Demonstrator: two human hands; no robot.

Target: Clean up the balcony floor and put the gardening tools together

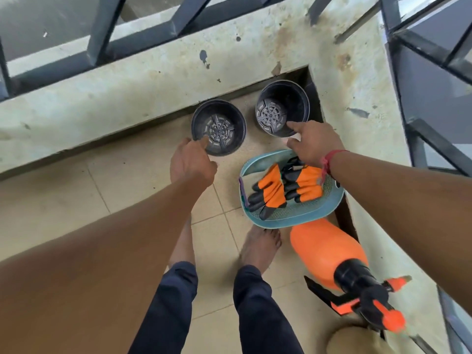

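Against the low wall [127, 80] in the corner of the balcony floor [63, 200] stand 2 empty black pots, the left pot [219, 127] and the right pot [282, 108], upright and slightly apart. They are probably parked beside the teal basket [288, 222] of orange gloves [270, 190] and the orange sprayer [324, 249] so the tools sit together. The left hand [192, 166] pinches the left pot's near rim, fingers [205, 143] curled over the edge. The right hand [315, 145] pinches the right pot's near rim, forefinger inside and thumb outside, seemingly to lift both.
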